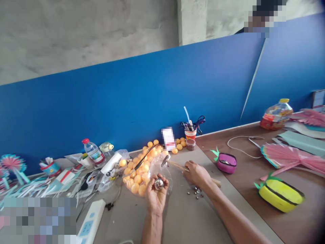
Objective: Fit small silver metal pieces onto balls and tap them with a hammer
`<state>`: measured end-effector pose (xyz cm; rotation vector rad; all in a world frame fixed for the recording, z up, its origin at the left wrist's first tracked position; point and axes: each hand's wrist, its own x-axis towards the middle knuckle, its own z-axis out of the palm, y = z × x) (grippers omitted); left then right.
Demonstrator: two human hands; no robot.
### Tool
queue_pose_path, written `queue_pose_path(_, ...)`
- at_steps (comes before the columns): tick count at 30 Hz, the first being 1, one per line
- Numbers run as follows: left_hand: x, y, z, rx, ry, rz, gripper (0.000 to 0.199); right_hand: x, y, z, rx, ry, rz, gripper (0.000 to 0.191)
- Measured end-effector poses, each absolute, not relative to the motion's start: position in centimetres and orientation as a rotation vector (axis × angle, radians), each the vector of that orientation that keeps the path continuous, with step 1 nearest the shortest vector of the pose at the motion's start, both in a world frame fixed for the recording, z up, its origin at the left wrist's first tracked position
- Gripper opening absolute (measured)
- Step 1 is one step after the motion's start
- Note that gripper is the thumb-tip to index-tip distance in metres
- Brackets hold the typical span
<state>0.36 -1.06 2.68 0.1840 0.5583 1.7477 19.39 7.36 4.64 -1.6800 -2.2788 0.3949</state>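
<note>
In my left hand [155, 200], palm up and fingers curled, sits a shiny silver ball [158, 183]. My right hand [197, 173] grips the wooden handle of a small hammer [177, 165]. The hammer's metal head points left, above and slightly right of the silver ball and apart from it. Several small shiny metal pieces [197, 191] lie on the grey table [182, 217], below my right hand. Behind my left hand rests a clear plastic bag of orange balls [138, 179], partly hidden by the fingers.
A power strip [91, 220] and cables lie at left, near a water bottle [93, 151]. At the back stands a cup of tools [190, 134]. Purple [226, 163] and yellow [281, 194] pouches lie right, before pink fans [297, 157]. A blue partition [127, 98] runs behind.
</note>
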Motion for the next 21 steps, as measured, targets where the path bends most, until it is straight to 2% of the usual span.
queue_pose_path(17,1.8,-1.4,4.9,0.180,0.643,1.780,0.001,19.0,8.4,3.0,-1.631,-2.301,0.142,0.017)
queue_pose_path(21,1.9,-1.4,5.4,0.162,0.655,1.773,0.006,19.1,8.5,2.5,-1.670,-2.234,0.073,0.023)
